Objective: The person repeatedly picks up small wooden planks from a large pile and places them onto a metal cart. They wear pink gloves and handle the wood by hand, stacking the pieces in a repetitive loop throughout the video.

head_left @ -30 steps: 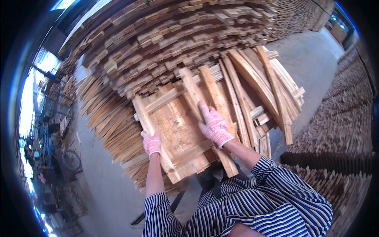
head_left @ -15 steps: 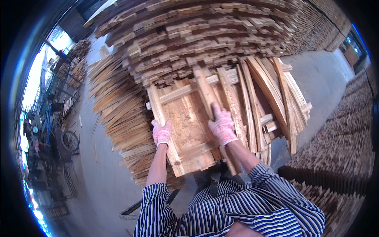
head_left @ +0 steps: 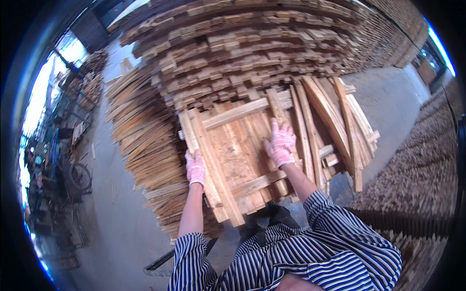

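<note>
My left hand [head_left: 195, 169], in a pink-and-white glove, grips the outer edge of a wooden plank [head_left: 190, 133] at the left of a low wooden stack. Close against this plank on its right lies a second plank [head_left: 216, 169], at a slight slant. My right hand [head_left: 281, 146], gloved alike, rests with fingers stretched out at the near part of a short plank [head_left: 275, 103]. Between the hands, a layer of boards [head_left: 238, 145] shows beneath, crossed by a far batten [head_left: 235, 114] and a near batten [head_left: 259, 183].
Several loose planks [head_left: 330, 116] lie askew on the right. A tall lumber stack [head_left: 252, 48] rises behind, and a pile of thin strips [head_left: 145, 131] spreads on the left. More stacked wood [head_left: 403, 165] stands at right. A wheel [head_left: 80, 176] shows far left on the grey floor [head_left: 111, 208].
The plank under my right hand has shifted left, beside the plank at my left hand. My right hand has let go of it and moved up and right to another plank.
</note>
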The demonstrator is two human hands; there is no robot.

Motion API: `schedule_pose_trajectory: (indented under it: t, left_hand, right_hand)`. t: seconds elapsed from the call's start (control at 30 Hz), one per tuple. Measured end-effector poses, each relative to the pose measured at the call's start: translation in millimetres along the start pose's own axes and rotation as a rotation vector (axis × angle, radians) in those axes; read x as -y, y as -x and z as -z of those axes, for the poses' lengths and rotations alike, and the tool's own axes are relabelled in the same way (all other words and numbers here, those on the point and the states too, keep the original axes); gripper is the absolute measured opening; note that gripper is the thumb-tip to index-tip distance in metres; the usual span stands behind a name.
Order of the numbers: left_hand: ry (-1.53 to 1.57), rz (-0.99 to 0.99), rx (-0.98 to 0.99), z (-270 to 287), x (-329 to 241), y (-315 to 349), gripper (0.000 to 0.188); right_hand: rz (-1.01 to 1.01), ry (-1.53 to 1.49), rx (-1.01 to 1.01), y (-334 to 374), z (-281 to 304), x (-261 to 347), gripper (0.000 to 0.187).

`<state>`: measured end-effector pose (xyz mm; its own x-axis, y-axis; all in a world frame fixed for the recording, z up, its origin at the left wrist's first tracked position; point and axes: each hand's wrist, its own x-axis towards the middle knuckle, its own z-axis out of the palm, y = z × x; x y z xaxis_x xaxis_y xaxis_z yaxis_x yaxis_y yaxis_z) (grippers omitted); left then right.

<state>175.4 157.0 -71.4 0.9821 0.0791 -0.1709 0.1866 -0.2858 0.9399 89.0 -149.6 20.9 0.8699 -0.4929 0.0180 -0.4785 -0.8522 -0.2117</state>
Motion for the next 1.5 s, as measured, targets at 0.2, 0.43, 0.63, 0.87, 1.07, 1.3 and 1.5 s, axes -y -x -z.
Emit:
schedule_pose_trajectory:
  t: [0.2,0.43,0.63,0.87,1.07,1.3,1.5]
  left_hand:
    - [0.106,0.003,0.041,-11,-1,-5,0.061]
    - [-0.051,-0.076,0.044,-28,-11,-13,0.064]
    - [0.06,0.018,0.022,-7,-8,-4,0.064]
    - [0.138,-0.004,0.046,-15,-12,1,0.062]
    - [0.049,-0.071,-0.014,-9,7,-12,0.059]
    - [0.018,-0.079,0.003,-1,7,-8,0.062]
    - [-0.047,-0.07,0.022,-19,-12,-3,0.063]
  right_hand:
    - [-0.014,-0.305,0.046,13,-12,-24,0.083]
    - [0.289,-0.569,0.215,47,-76,101,0.083]
    - [0.125,0.142,-0.492,3,-36,-25,0.085]
    - [-0.393,-0.11,-0.054,-30,24,-145,0.087]
    - [-0.179,-0.227,-0.026,-18,9,-157,0.071]
    - [0.186,-0.478,0.054,45,-16,37,0.065]
    - [0.373,-0.293,0.217,43,-41,122,0.057]
